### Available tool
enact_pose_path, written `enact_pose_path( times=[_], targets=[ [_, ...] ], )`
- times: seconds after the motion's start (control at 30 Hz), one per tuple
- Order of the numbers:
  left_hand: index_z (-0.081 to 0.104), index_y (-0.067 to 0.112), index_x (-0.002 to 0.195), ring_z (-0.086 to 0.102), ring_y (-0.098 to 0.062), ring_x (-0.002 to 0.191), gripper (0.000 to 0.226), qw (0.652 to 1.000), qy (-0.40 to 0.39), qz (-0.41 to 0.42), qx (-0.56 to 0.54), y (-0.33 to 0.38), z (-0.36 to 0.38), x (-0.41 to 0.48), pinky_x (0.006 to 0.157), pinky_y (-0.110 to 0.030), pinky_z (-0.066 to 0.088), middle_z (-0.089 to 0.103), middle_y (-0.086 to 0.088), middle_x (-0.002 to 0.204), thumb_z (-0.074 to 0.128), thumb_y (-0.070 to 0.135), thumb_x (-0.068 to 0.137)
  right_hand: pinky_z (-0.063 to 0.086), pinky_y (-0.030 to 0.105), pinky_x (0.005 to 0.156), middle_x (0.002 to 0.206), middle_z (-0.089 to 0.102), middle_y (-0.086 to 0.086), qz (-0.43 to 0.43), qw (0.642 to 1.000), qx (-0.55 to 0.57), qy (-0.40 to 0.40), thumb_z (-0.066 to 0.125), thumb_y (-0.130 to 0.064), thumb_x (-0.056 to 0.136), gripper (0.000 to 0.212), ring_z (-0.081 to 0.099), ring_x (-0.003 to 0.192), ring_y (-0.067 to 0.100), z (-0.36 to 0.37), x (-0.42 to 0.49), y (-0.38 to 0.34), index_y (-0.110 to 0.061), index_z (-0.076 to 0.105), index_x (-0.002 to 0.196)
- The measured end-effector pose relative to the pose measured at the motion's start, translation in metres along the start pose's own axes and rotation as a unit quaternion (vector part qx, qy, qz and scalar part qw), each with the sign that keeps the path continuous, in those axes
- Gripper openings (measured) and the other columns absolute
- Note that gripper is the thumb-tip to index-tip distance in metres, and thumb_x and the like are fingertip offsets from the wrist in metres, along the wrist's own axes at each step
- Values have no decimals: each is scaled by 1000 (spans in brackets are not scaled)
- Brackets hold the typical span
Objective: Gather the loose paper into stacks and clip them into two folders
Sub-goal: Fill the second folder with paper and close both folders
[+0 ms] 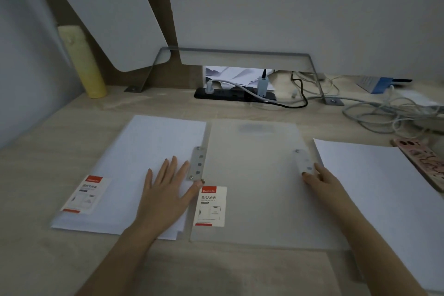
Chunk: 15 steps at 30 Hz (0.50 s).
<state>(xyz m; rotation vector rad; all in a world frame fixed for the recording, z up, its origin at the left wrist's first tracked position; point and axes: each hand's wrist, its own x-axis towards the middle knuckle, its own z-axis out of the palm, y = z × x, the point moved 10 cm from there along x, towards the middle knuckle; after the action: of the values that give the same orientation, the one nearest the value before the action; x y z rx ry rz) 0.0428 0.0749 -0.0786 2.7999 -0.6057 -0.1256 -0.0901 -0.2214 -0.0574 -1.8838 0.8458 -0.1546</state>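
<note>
Wooden desk (60,132), two folders (252,187), two paper stacks (372,187)

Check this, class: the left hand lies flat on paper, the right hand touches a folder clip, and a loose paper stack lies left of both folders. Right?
Wrong side. The head view shows the loose paper stack right of both folders. As stated, the left hand lies flat on paper and the right hand touches a folder clip.

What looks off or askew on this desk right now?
The paper in the left folder is untidy: at its near right corner the sheet edges stagger and poke out instead of lining up. Grey cables lie tangled at the desk's back right. Nothing looks spilled or damaged.
</note>
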Motion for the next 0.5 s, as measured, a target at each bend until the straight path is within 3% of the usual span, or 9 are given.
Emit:
enact_pose_path(
  times=[0.03, 0.1, 0.17, 0.2, 0.23, 0.27, 0.37, 0.43, 0.5],
  targets=[
    [-8, 34, 147, -21, -10, 142, 125, 1000, -7, 2, -6, 3, 1, 0, 113, -39, -17, -21, 8, 154, -31, 88, 37, 39, 34, 75, 104, 54, 15, -6, 1000, -4, 14, 48, -21, 92, 22, 55, 92, 31, 1, 1, -2, -4, 58, 102],
    [-5, 35, 147, -21, -7, 141, 124, 999, -17, 27, -24, 17, 4, -2, 113, -37, -18, -19, 11, 153, -31, 87, 38, 28, 26, 55, 73, 36, 9, -29, 999, 10, 24, 53, -18, 87, 29, 37, 59, 22, 0, 1, -8, -9, 39, 64],
    [-2, 31, 149, -17, -1, 142, 123, 997, -18, 48, -49, 31, 9, -4, 115, -32, -16, -11, 14, 156, -30, 86, 42, 42, 20, 66, 81, 27, -4, -50, 996, 72, 20, 59, -21, 84, 21, 47, 65, 27, -6, -8, -14, -4, 55, 72],
    [-2, 28, 149, -15, 1, 142, 124, 997, -16, 50, -63, 35, 11, -5, 115, -29, -16, -8, 16, 156, -30, 86, 43, 46, 26, 88, 125, 31, 19, -37, 994, 104, 9, 59, -23, 85, 25, 57, 87, 33, -8, -10, -13, -2, 64, 98],
    [-1, 26, 149, -13, 2, 142, 125, 996, -10, 51, -74, 37, 11, -6, 115, -27, -15, -8, 18, 155, -29, 86, 44, 42, 35, 100, 113, 61, 16, -20, 991, 136, -4, 56, -26, 88, 37, 57, 107, 30, -12, -14, -8, -7, 59, 120],
    [-1, 25, 149, -11, 2, 142, 125, 995, -7, 53, -80, 39, 11, -6, 114, -26, -15, -10, 19, 152, -29, 86, 44, 44, 39, 99, 121, 62, 10, -11, 984, 177, -19, 53, -27, 90, 40, 58, 110, 26, -11, -14, -13, -12, 55, 128],
    [0, 23, 149, -8, 0, 144, 101, 993, -26, 56, -96, 41, 9, -2, 115, -25, -13, -10, 19, 150, -12, 81, 68, 54, 20, 63, 85, 75, 4, -23, 949, 294, -116, 42, -24, 95, 36, 70, 71, 7, -6, -28, -53, -15, 56, 127],
    [9, 22, 150, -2, -3, 145, 68, 988, -64, 51, -129, 43, 7, 0, 117, -28, -8, 2, 15, 156, 16, 58, 93, 57, 21, 69, 81, 75, 6, -31, 918, 359, -166, 42, -31, 91, 38, 70, 71, 7, -2, -36, -79, -20, 59, 123],
    [32, 24, 143, 23, -7, 142, 56, 968, -102, 48, -222, 50, -3, -2, 119, -34, 8, 31, 19, 146, 27, 53, 95, 54, 34, 85, 94, 75, 2, -82, 886, 405, -211, 48, -45, 75, 39, 71, 90, 16, 7, -56, -114, -27, 71, 101]
  ],
)
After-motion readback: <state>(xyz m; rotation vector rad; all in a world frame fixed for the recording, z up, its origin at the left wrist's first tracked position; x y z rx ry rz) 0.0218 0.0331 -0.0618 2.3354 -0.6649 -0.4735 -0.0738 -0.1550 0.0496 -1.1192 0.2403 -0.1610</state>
